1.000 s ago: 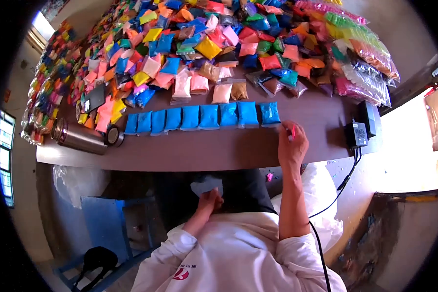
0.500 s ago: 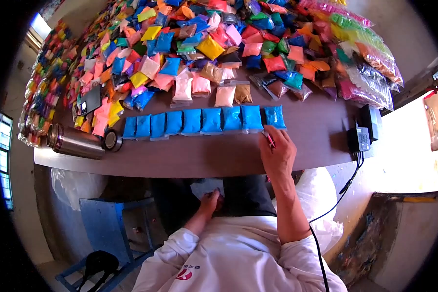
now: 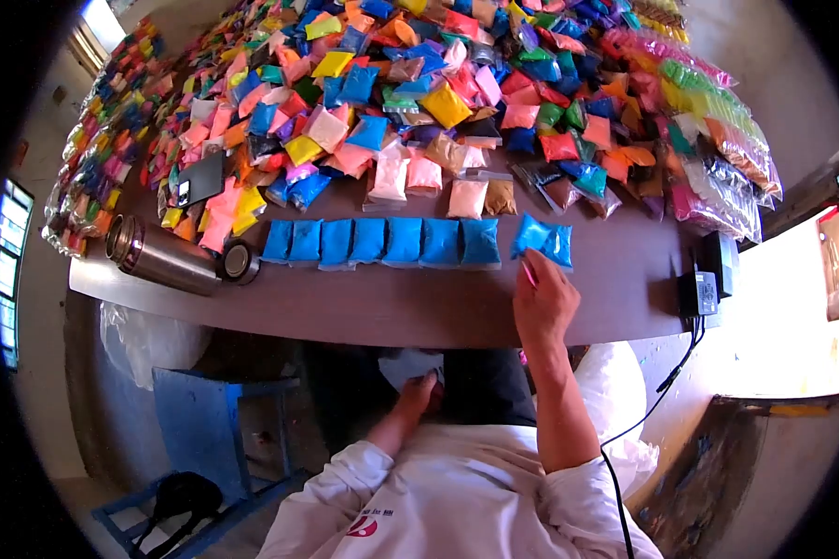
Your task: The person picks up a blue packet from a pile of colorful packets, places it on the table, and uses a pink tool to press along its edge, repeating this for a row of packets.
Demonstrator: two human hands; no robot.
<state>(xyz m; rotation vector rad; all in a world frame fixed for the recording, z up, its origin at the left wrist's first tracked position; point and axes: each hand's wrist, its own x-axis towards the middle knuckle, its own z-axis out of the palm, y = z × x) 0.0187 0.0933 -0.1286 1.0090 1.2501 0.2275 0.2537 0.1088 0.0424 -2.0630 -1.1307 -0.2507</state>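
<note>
My right hand [image 3: 545,303] is closed on the lower edge of a small packet filled with blue material [image 3: 529,235]. This packet is tilted and partly overlaps another blue packet [image 3: 561,246] lying to its right. A slim pink thing [image 3: 530,272], perhaps a pen or cutter, shows between the fingers of the same hand. To the left, several blue packets [image 3: 368,240] lie side by side in a row along the table. Down at my lap, my left hand [image 3: 425,389] is closed on a pale, clear plastic bag [image 3: 406,366]; its fingers are partly hidden.
A heap of colourful packets [image 3: 443,107] covers the table's far side. Steel flask [image 3: 163,256] and its lid [image 3: 240,262] stand left, near a dark phone-like device [image 3: 201,179]. A power adapter [image 3: 697,293] with cables sits right. Below left is a blue stool [image 3: 200,419].
My right hand has taken hold of a blue packet from the row's right end and shifted it right, against the last packet. The view has shifted slightly. My left hand stays at my lap.
</note>
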